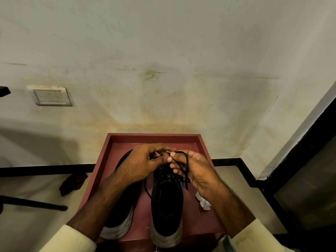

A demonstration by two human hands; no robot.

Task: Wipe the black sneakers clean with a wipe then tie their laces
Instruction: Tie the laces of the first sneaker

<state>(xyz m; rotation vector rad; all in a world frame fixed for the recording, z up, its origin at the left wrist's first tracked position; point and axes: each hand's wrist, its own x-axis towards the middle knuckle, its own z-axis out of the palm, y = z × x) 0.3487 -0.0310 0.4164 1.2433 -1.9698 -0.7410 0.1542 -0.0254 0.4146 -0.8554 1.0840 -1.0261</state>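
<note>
Two black sneakers with white toe soles stand side by side on a red tray table (154, 138), toes toward me. The right sneaker (166, 202) has its black laces (185, 168) pulled up. My left hand (143, 163) pinches a lace above the shoe's tongue. My right hand (195, 171) holds the other lace, which loops over its fingers and hangs down. The left sneaker (121, 220) is partly hidden under my left forearm. A crumpled white wipe (203, 201) lies on the tray right of the right sneaker, just beneath my right wrist.
The tray table stands against a stained white wall with a black skirting. A dark brown rag (72, 182) lies on the floor to the left, near a black rod (34, 203). A wall socket plate (51, 96) sits at left. A dark-framed doorway (307, 179) stands at right.
</note>
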